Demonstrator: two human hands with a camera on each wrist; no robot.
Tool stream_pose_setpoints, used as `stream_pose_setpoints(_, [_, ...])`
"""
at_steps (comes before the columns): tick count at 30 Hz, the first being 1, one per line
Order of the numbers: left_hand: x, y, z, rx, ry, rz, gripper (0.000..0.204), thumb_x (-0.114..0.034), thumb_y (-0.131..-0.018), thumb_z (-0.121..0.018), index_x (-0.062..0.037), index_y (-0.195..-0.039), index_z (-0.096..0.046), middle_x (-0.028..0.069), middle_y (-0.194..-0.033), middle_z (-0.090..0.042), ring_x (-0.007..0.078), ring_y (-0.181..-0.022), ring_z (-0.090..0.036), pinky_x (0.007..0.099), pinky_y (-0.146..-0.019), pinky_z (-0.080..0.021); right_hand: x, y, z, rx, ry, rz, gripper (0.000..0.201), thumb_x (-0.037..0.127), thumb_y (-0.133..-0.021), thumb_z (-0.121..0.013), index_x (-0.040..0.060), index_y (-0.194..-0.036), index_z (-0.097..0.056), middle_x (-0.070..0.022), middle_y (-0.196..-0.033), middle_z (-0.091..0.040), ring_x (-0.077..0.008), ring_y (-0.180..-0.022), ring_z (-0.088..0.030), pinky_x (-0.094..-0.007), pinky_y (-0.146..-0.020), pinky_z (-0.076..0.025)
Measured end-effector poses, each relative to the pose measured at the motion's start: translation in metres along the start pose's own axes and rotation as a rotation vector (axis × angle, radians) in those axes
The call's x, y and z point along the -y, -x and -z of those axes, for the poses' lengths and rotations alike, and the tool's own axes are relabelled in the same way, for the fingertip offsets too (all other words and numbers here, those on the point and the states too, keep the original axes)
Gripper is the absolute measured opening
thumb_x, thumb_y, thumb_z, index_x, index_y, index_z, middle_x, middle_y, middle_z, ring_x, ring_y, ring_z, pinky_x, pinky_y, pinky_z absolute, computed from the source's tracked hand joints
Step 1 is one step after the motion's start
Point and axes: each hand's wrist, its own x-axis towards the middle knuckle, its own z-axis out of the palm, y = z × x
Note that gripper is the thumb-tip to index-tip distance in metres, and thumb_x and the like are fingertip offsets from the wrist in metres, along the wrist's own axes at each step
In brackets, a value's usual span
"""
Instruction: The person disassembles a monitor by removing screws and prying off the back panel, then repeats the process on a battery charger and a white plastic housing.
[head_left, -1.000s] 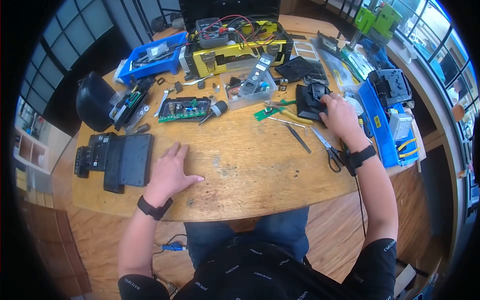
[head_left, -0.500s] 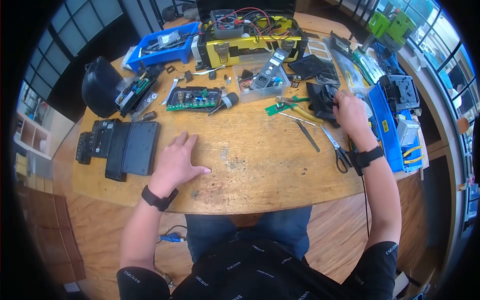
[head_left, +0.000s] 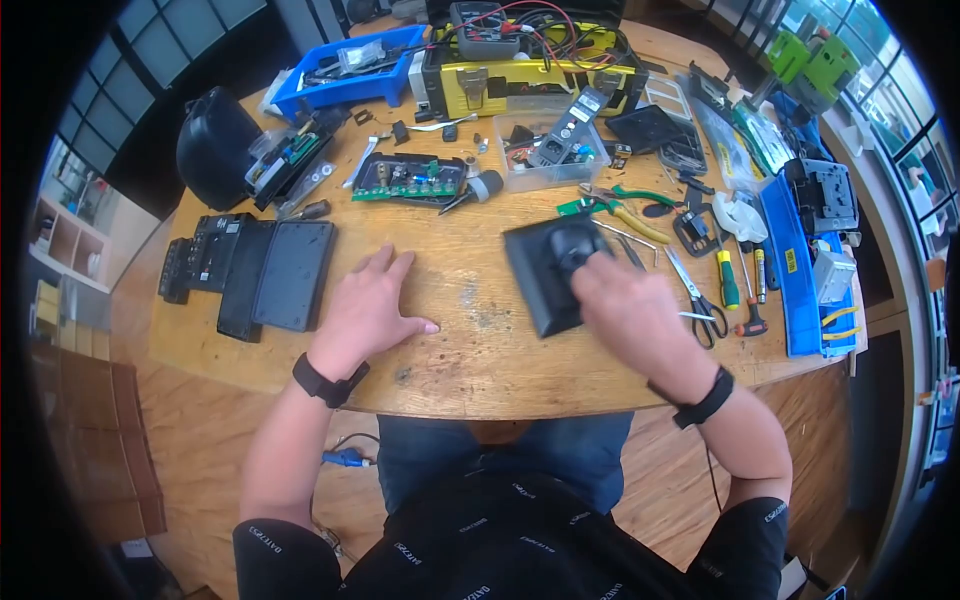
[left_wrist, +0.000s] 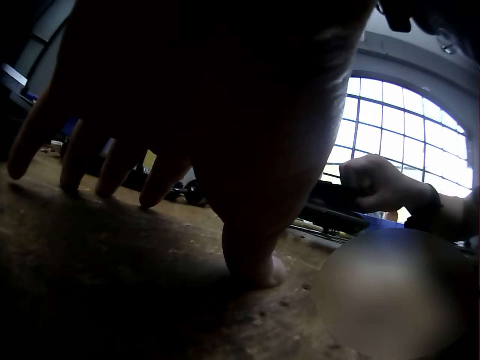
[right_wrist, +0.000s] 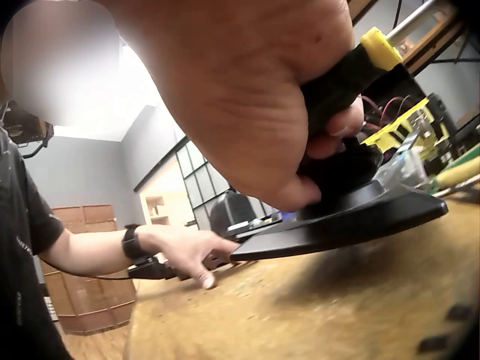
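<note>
My left hand (head_left: pixel 362 308) rests on the wooden table (head_left: pixel 450 370) with fingers spread, fingertips and thumb touching the wood. To its left lie flat black device parts (head_left: pixel 292 275), the nearest a dark rectangular panel. My right hand (head_left: pixel 635 315) grips the raised round part of a black rectangular base (head_left: pixel 535 265). In the right wrist view, the base (right_wrist: pixel 345 225) is tilted close over the table, with a shadow below. The same hand also holds a screwdriver (right_wrist: pixel 341 90); its dark handle with a yellow collar lies within the curled fingers, its metal shaft pointing away.
Scissors (head_left: pixel 705 315), a green-yellow screwdriver (head_left: pixel 728 280) and pliers (head_left: pixel 635 220) lie on the right. A blue bin (head_left: pixel 800 320) stands at the right edge. Behind are a circuit board (head_left: pixel 410 185), a clear parts box (head_left: pixel 550 178) and a yellow toolbox (head_left: pixel 535 90).
My right hand has lifted the black base from the far right and brought it left and nearer, uncovering tools there. My left hand keeps its place on the table while the head view shifts.
</note>
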Motion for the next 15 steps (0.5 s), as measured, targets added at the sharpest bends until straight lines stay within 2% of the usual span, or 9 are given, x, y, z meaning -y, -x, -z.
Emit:
stream_pose_setpoints(1, [0.000, 0.000, 0.000, 0.000, 0.000, 0.002, 0.104, -0.044, -0.065, -0.097, -0.0043, -0.151, -0.054, 0.0274, -0.156, -0.051, 0.0442, -0.135, -0.059, 0.0467, -0.112, -0.051, 0.010, -0.001, -0.007, 0.025, 0.027, 0.049, 0.010, 0.005, -0.082, -0.066, 0.0093, -0.090, -0.061, -0.0061, -0.087, -0.060, -0.0220, -0.078, -0.070, -0.0345, -0.059, -0.057])
stream_pose_setpoints(7, [-0.001, 0.001, 0.003, 0.026, 0.013, 0.008, 0.105, -0.044, -0.066, -0.097, -0.0050, -0.153, -0.053, 0.0273, -0.157, -0.050, 0.0439, -0.136, -0.057, 0.0473, -0.113, -0.050, 0.048, -0.009, -0.033, 0.053, 0.040, 0.173, 0.007, 0.010, -0.082, -0.066, 0.0108, -0.087, -0.061, -0.0042, -0.088, -0.060, -0.0180, -0.077, -0.068, -0.0297, -0.058, -0.057])
stream_pose_setpoints(10, [0.001, 0.000, 0.001, 0.057, 0.086, -0.032, 0.106, -0.043, -0.068, -0.096, -0.0033, -0.154, -0.049, 0.0277, -0.160, -0.046, 0.0432, -0.144, -0.050, 0.0462, -0.118, -0.045, 0.056, -0.009, -0.035, 0.078, -0.006, 0.150, 0.009, 0.015, -0.085, -0.070, 0.0101, -0.089, -0.063, -0.0045, -0.087, -0.060, -0.0196, -0.077, -0.069, -0.0318, -0.059, -0.057])
stream_pose_setpoints(11, [0.000, -0.002, -0.002, 0.057, 0.211, -0.125, 0.107, -0.042, -0.069, -0.096, -0.0022, -0.156, -0.047, 0.0277, -0.162, -0.043, 0.0428, -0.147, -0.046, 0.0453, -0.121, -0.041, 0.057, -0.010, -0.033, 0.083, -0.013, 0.163, 0.009, 0.015, -0.085, -0.070, 0.0101, -0.089, -0.063, -0.0045, -0.087, -0.060, -0.0196, -0.077, -0.069, -0.0318, -0.059, -0.057])
stream_pose_setpoints(13, [-0.008, -0.007, -0.009, 0.084, 0.396, -0.258, 0.114, -0.040, -0.071, -0.096, 0.0011, -0.160, -0.037, 0.0279, -0.167, -0.034, 0.0417, -0.154, -0.037, 0.0430, -0.126, -0.034, 0.053, -0.010, -0.021, 0.019, -0.265, 0.139, 0.014, 0.016, -0.087, -0.075, 0.0088, -0.092, -0.064, -0.0058, -0.086, -0.061, -0.0234, -0.077, -0.068, -0.0362, -0.061, -0.056])
stream_pose_setpoints(14, [-0.014, -0.009, -0.011, 0.082, 0.404, -0.242, 0.114, -0.040, -0.071, -0.096, 0.0011, -0.160, -0.037, 0.0279, -0.167, -0.034, 0.0417, -0.154, -0.037, 0.0430, -0.126, -0.034, 0.050, -0.010, -0.017, 0.028, -0.271, 0.152, 0.014, 0.016, -0.087, -0.075, 0.0088, -0.092, -0.064, -0.0058, -0.086, -0.061, -0.0234, -0.077, -0.068, -0.0362, -0.061, -0.056])
stream_pose_setpoints(15, [-0.020, -0.011, -0.013, 0.086, 0.448, -0.268, 0.116, -0.040, -0.071, -0.096, 0.0012, -0.161, -0.035, 0.0279, -0.167, -0.034, 0.0416, -0.154, -0.037, 0.0429, -0.126, -0.034, 0.044, -0.012, -0.011, -0.064, -0.355, 0.080, 0.013, 0.013, -0.088, -0.075, 0.0080, -0.093, -0.065, -0.0067, -0.087, -0.061, -0.0253, -0.075, -0.067, -0.0372, -0.061, -0.054])
